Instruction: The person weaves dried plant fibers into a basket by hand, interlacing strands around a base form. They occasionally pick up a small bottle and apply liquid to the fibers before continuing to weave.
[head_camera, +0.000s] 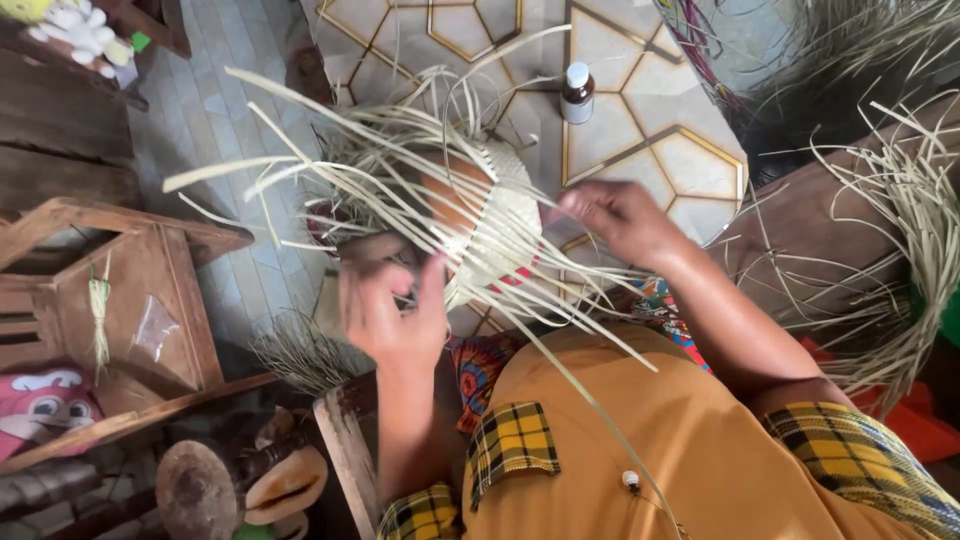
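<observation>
Over the lap, both hands grip pale straw strips (400, 170) of a half-woven basket (495, 225): left hand (392, 310) pinching, right hand (615, 215) pulling; even tension would keep the weave tight.

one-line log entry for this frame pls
left hand: pinching pale strips | right hand: pulling a strip | woven basket: half-done, loose ends splayed | small bottle: upright on table

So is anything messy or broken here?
Nothing looks broken. The woven basket between the hands has long loose strips sticking out every way, since its weave isn't closed. A small brown bottle stands upright, not spilled.
</observation>
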